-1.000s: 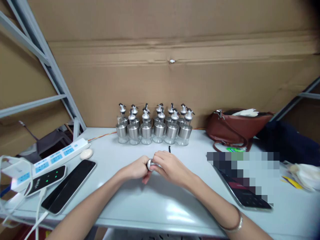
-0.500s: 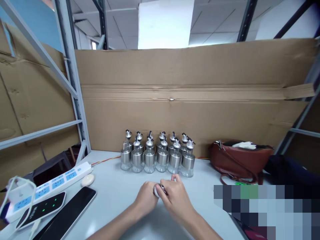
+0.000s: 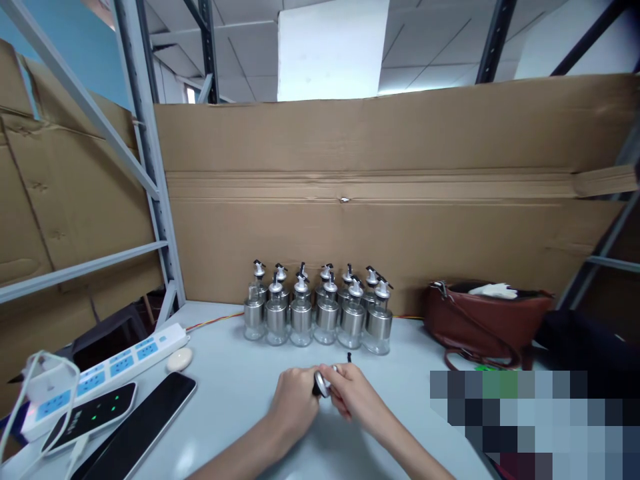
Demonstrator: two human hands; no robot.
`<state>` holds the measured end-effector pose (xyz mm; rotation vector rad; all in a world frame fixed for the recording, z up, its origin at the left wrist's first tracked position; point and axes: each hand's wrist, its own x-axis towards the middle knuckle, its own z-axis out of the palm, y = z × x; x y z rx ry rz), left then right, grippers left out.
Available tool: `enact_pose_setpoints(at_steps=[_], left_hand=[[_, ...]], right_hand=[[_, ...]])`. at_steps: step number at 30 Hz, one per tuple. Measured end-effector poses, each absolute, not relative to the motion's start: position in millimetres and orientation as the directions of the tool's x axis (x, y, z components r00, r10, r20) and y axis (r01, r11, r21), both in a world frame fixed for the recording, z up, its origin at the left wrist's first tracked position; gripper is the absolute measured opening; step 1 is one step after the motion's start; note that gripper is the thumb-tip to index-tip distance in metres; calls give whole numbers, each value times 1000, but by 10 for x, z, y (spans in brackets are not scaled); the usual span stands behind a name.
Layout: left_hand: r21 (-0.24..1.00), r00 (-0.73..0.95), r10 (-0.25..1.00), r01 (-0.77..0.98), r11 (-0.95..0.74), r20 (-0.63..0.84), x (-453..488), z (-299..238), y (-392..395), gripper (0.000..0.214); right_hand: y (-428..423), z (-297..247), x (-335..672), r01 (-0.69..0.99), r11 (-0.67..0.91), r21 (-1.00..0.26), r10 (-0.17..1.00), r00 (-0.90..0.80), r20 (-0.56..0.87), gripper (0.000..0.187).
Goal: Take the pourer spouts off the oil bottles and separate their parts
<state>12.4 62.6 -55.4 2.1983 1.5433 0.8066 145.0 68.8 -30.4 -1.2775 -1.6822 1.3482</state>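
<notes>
Above the table in front of me, both hands are together around a small pour spout with a round silver cap and black parts (image 3: pixel 323 385). My left hand (image 3: pixel 294 403) is closed, wrapped around its lower end, most of which is hidden. On the other side my right hand (image 3: pixel 354 395) pinches the silver part with thumb and fingers; a black tip (image 3: pixel 349 358) sticks out above its knuckles. Behind the hands stand two rows of glass bottles with metal bands (image 3: pixel 327 317), most topped by silver spouts with black flaps. The front-left bottle (image 3: pixel 254 313) has no spout.
On the left lie a white power strip (image 3: pixel 120 367), a phone (image 3: pixel 145 420), a charging device (image 3: pixel 95 413) with cables and a round white object (image 3: pixel 179 359). A brown bag (image 3: pixel 485 323) sits at right. A cardboard panel (image 3: pixel 350 147) stands behind the bottles.
My right hand has turned and its grip has shifted to the spout's silver part. More of the silver cap and a black tip now show. The camera view has shifted slightly.
</notes>
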Motion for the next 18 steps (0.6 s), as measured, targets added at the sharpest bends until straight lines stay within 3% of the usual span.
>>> enact_pose_setpoints(at_steps=[3,5,7,9,13,18], left_hand=[[502,238,816,687,-525,527,91,-578,586,30],[361,284,630,622,-695,723,52,-572,590,28],[196,342,455,580,-790,822,8,-545,622,21],[89,370,378,604,-792,848,-27,-513,666,17],[-87,427,301,684,-724,853,-27,-491,706,27],[-173,443,242,709,-683,863,72,-460,705,35]], right_hand=[[673,-222,1483,71,-189,-979,894,-400,-201,52],[656,-159,1525,-31,-272,-962,879,-415,-235,53],[648,-118,1570,-85,-320,-944,865,-433,-254,53],[654,-110,1607,-105,-333,-937,847,-470,-248,54],[685,-139,1648,-69,-331,-941,806,-539,-244,57],[692,-131,1659,0,-345,-939,790,-541,-290,55]])
